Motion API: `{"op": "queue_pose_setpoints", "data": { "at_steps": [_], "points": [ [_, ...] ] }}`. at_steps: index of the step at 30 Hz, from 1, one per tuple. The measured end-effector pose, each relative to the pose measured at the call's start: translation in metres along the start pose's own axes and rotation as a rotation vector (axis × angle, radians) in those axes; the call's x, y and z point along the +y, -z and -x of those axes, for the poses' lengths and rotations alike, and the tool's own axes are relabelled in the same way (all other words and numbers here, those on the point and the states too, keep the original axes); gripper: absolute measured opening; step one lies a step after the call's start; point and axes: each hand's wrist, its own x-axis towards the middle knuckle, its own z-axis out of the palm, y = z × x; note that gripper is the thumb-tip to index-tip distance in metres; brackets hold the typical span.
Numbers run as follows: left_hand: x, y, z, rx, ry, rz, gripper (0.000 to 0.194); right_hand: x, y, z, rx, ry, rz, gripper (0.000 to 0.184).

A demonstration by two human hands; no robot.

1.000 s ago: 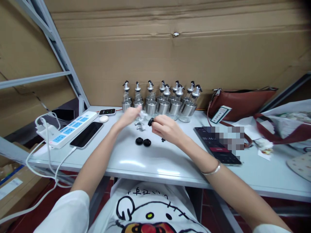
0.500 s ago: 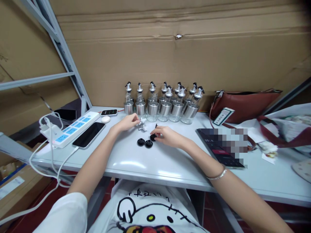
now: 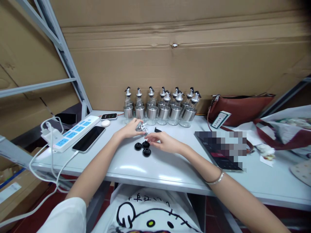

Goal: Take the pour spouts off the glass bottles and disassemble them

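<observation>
Three black stoppers [image 3: 146, 152] sat in a tight cluster near the middle of the desk [image 3: 170, 168], their raised centres pointing up, while the silver pourer fittings [image 3: 141, 126] lay beyond them, jumbled at differing angles. The left hand [image 3: 128, 128] curved around the fittings with its fingers in a narrow arc; whether they gripped one could not be told. The right hand [image 3: 165, 141] had its thumb and fingers slightly parted beside the stoppers, contact unclear. Glass bottles [image 3: 152, 112] with steel sleeves stood upright, long axes vertical, along the back edge, before cardboard [image 3: 136, 55]. A power strip [image 3: 75, 134] ran slantwise by the left edge; a brown handbag [image 3: 240, 110] rested at the back right. Pixelation masked part of a dark touchscreen device [image 3: 211, 147], and the right hand's fingers partly covered small black pieces [image 3: 157, 130]
</observation>
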Motion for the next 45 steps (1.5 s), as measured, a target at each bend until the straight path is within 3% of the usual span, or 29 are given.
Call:
{"op": "queue_pose_setpoints", "data": {
  "at_steps": [3, 7, 9, 15, 20, 26, 30, 35, 39, 42, 45],
  "points": [
    [0.005, 0.002, 0.000, 0.074, -0.017, -0.007, 0.053, 0.003, 0.002, -0.002, 0.099, -0.012, 0.034, 0.024],
    [0.014, 0.003, 0.000, 0.148, -0.116, -0.059, 0.053, 0.022, 0.016, -0.006, 0.475, -0.035, 0.258, 0.021],
    [0.017, 0.000, 0.000, 0.137, -0.157, -0.122, 0.053, 0.035, 0.025, -0.008, 0.584, -0.064, 0.443, 0.024],
    [0.017, -0.005, -0.002, 0.108, -0.180, -0.172, 0.041, 0.059, 0.037, -0.015, 0.565, -0.242, 0.708, 0.049],
    [0.015, -0.005, -0.002, 0.110, -0.188, -0.168, 0.035, 0.057, 0.038, -0.016, 0.596, -0.233, 0.755, 0.047],
    [0.012, -0.005, -0.003, 0.125, -0.200, -0.148, 0.031, 0.052, 0.043, -0.008, 0.804, -0.229, 0.742, 0.035],
    [0.012, -0.005, -0.003, 0.130, -0.206, -0.146, 0.030, 0.059, 0.045, -0.005, 0.972, -0.301, 0.587, 0.053],
    [0.019, -0.003, -0.002, 0.162, -0.229, -0.144, 0.028, 0.072, 0.041, -0.004, 0.864, -0.325, 0.411, 0.055],
    [0.035, 0.004, 0.001, 0.328, -0.237, -0.094, 0.032, 0.065, 0.038, -0.003, 0.814, -0.239, 0.295, 0.051],
    [0.047, 0.011, 0.005, 0.435, -0.253, 0.039, 0.044, 0.050, 0.037, -0.001, 0.785, -0.093, 0.516, 0.044],
    [0.055, 0.013, 0.008, 0.305, -0.271, 0.323, 0.061, 0.033, 0.035, 0.001, 0.759, -0.001, 0.775, 0.039]
  ]
}}
